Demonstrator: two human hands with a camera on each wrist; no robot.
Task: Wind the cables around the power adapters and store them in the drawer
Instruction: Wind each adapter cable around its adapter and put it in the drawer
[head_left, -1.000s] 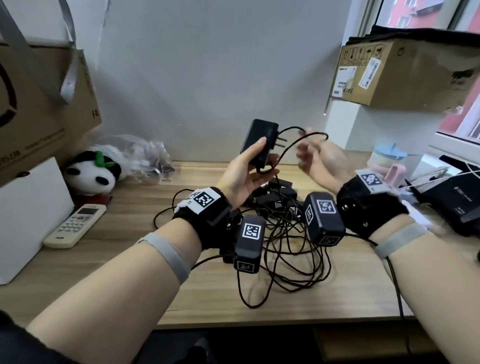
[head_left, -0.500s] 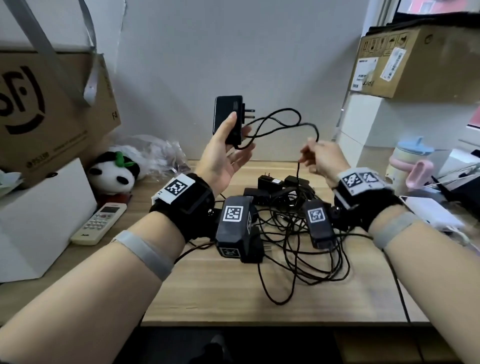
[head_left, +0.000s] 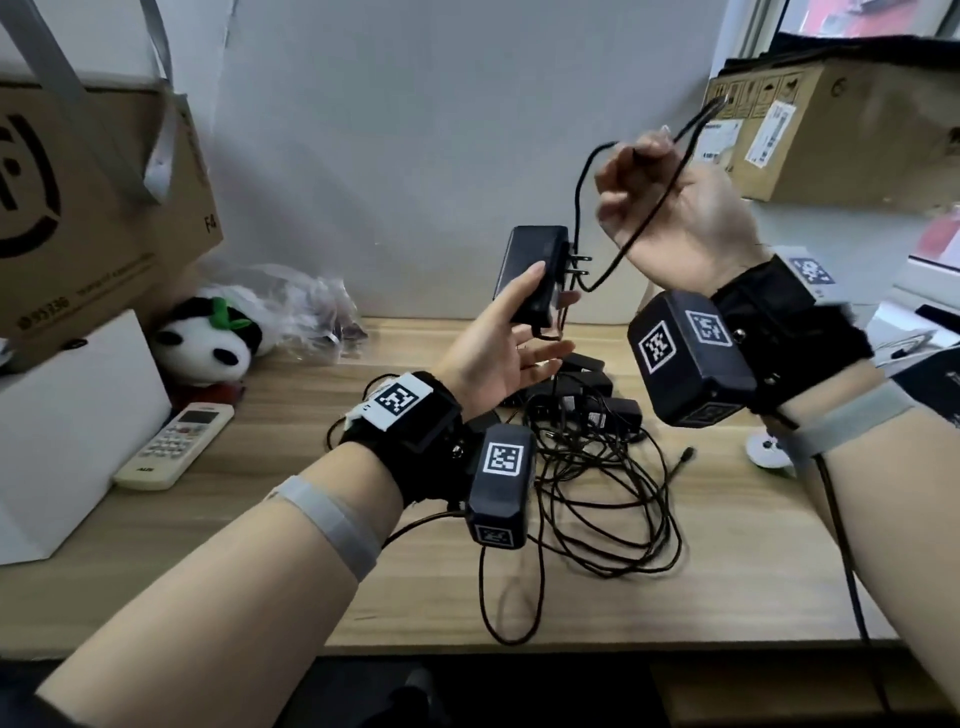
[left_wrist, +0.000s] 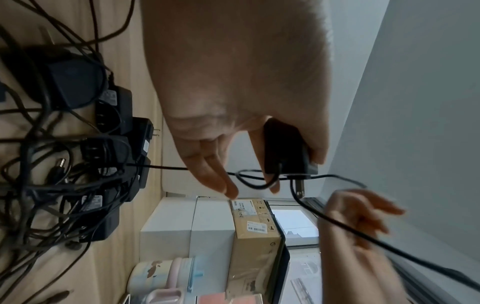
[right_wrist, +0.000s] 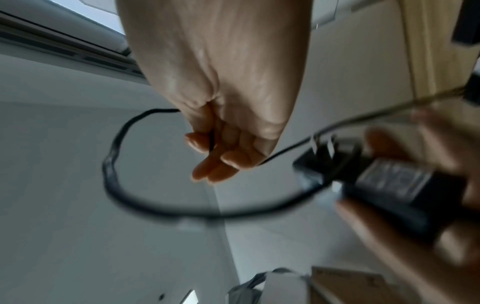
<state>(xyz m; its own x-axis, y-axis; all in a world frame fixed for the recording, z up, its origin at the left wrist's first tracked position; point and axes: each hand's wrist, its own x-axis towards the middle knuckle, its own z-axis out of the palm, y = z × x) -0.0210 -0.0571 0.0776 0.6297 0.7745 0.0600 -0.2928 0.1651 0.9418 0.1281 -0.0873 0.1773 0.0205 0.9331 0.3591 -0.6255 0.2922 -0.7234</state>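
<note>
- Black power adapter (head_left: 532, 275) sits in the left hand (head_left: 493, 358), raised above the wooden desk (head_left: 727, 561); the thumb lies along its near face, a finger backs the far side, and the other fingers stretch out loosely below it
- Its two metal prongs (head_left: 581, 265) point toward the right hand (head_left: 675, 218), which is higher and just beside the adapter
- Right hand is palm toward the head camera, wrist bent, fingers curled around the black cable (head_left: 652, 205); the right wrist view shows the cord pinched between thumb and fingers
- From that pinch the cable loops down to the adapter near the prongs; another stretch rises past the fingers toward the cardboard box (head_left: 857, 130)
- Left wrist view shows a short loop of cord under the held adapter, with the cable running on across the right hand's palm
- Below the left hand's grip, a pile of other adapters (head_left: 587, 395) and tangled cords (head_left: 597, 493) lies on the desk
- Left of that hand, well apart, are a panda plush (head_left: 208, 343) and a white remote (head_left: 174, 447)
- Both forearms are lifted off the desk, each wearing a black wrist camera
</note>
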